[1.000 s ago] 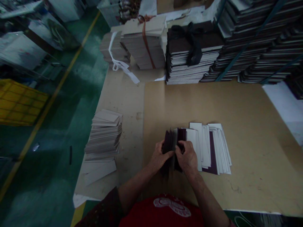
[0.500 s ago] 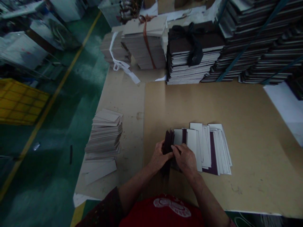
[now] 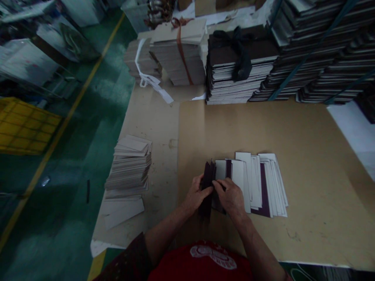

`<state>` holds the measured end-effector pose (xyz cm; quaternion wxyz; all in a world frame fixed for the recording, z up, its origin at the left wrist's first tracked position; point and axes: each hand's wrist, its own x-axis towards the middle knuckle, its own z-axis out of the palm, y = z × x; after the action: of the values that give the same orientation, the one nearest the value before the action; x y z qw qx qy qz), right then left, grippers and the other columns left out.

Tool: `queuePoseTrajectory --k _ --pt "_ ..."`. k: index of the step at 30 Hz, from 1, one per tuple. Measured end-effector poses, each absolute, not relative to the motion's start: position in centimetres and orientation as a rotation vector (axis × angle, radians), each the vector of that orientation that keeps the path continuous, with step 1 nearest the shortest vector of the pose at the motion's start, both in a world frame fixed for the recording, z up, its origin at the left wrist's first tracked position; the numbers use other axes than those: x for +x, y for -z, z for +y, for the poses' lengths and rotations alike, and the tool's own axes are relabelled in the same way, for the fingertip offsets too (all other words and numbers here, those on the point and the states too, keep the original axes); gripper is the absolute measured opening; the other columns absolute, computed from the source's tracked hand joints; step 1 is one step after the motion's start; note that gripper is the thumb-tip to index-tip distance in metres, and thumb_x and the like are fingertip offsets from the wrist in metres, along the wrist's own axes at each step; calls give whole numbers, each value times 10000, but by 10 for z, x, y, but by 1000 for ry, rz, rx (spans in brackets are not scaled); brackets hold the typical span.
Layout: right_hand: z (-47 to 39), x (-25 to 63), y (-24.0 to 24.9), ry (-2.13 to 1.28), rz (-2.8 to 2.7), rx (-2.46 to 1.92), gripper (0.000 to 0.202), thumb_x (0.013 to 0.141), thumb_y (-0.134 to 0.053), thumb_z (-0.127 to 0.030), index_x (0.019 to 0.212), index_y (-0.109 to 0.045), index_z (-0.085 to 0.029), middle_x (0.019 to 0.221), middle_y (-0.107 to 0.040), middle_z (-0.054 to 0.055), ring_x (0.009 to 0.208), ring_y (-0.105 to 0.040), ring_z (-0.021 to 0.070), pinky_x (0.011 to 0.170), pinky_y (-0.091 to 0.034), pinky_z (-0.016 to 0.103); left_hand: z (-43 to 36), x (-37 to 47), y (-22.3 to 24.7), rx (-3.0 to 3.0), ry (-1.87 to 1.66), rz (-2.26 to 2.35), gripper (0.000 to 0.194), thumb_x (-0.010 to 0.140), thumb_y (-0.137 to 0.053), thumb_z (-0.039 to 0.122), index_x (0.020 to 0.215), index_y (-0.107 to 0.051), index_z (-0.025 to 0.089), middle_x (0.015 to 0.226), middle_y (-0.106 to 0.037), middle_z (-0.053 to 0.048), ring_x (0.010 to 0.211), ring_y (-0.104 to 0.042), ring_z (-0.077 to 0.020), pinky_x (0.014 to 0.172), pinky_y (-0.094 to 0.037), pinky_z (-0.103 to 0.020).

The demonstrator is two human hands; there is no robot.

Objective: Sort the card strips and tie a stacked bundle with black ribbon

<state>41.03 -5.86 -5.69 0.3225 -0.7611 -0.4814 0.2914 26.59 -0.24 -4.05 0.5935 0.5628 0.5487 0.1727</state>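
Dark maroon card strips [image 3: 206, 176] stand on edge in a small bundle in front of me. My left hand [image 3: 195, 196] is closed round their near left side, with the thumb across the front. Against the bundle's right edge, my right hand [image 3: 231, 197] has its thumb and fingertips pinched together; it touches the strips there, and what lies between the fingertips is too small to tell. From under this hand a fanned row of white-backed card strips [image 3: 247, 179] spreads to the right, a few showing maroon faces.
At the table's left edge lies a row of greyish card pieces [image 3: 129, 171]. Along the back stand tied grey board stacks [image 3: 178, 58], a dark stack with a black tie [image 3: 234, 74] and strapped dark stacks [image 3: 316, 54]. A yellow crate [image 3: 27, 127] is on the green floor.
Almost nothing differs. My left thumb has shifted very slightly left, and my right hand stays at the edge of the strips.
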Motion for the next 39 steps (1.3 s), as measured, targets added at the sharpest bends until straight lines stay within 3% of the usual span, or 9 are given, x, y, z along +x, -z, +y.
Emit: queuePoseTrajectory --k 13,39 --pt "-55 410 49 -814 -1273 -2126 198 939 -623 -359 900 -751 -212 858 -670 33 786 -654 211 680 -434 305 -1 266 39 1280 -387 1272 638 768 -713 367 1351 -511 204 1311 -490 -101 1273 -464 -260 1109 -367 -386" --pt "-55 410 46 -859 -1265 -2125 197 951 -606 -338 931 -747 -201 896 -681 26 826 -651 190 702 -419 289 -1 266 41 1253 -385 1277 629 773 -712 357 1352 -512 212 1315 -479 -87 1267 -454 -258 1093 -375 -373"
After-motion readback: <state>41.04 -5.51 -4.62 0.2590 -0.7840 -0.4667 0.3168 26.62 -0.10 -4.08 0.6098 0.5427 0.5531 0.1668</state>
